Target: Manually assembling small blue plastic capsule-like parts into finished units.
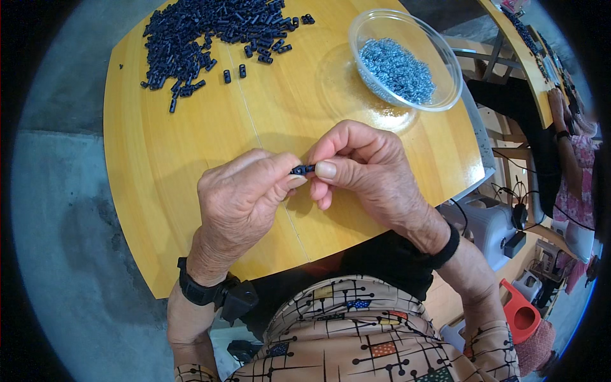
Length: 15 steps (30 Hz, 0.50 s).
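One small black cylindrical part lies roughly level above the yellow worktop, gripped at both ends. The left hand pinches its nine o'clock end between thumb and curled fingers; the right hand has thumb and forefinger closed on the three o'clock end. I see no gap at either pinch, but the fingers cover both ends, so I cannot tell how those are shaped. Such a fingertip grip probably suits fine control of so small a thing. From the hands, a heap of black parts spreads toward eleven o'clock, two loose pieces lying near its closer edge; spread thinly there, single ones likely come away easily. Between one and two o'clock, a clear plastic bowl holds shiny metal pieces, too small for me to identify; its walls presumably stop them scattering. Both supplies seem placed for easy reach.
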Tool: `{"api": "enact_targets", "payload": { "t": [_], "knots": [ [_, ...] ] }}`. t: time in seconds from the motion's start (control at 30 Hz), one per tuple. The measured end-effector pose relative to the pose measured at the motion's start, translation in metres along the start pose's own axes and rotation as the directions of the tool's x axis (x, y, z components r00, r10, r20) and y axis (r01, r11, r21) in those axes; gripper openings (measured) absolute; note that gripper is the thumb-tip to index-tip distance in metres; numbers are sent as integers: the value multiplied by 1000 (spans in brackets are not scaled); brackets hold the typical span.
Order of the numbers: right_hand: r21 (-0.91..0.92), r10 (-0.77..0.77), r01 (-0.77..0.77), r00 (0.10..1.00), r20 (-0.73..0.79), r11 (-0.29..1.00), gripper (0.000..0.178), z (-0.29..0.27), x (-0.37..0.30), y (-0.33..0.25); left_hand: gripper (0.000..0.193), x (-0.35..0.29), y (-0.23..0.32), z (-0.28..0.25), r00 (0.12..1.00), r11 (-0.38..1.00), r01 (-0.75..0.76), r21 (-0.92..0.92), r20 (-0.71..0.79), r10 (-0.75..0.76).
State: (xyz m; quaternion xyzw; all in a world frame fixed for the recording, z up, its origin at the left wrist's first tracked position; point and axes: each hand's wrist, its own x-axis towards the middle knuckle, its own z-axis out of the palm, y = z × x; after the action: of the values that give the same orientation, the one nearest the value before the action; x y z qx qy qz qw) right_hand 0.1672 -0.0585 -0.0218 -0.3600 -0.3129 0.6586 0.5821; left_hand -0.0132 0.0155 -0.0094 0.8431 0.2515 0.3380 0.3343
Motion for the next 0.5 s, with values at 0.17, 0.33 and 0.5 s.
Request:
{"api": "enact_targets", "payload": {
  "t": [0.17, 0.33, 0.5],
  "knots": [
    [0, 33, -33, 999, 27, 999, 9, -1, 1, -4, 16, -1, 2, 1, 1000, 1000, 2, -9, -4, -2],
    [15, 118, -119, 992, 39, 993, 9, -1, 4, -10, 17, -2, 2, 2, 1000, 1000, -10, 0, -12, 10],
    [20, 227, -229, 971, 80, 973, 10, -5, 6, -18, 17, 0, 5, 0, 999, 999, -39, 29, 25, 38]
  ]
}}
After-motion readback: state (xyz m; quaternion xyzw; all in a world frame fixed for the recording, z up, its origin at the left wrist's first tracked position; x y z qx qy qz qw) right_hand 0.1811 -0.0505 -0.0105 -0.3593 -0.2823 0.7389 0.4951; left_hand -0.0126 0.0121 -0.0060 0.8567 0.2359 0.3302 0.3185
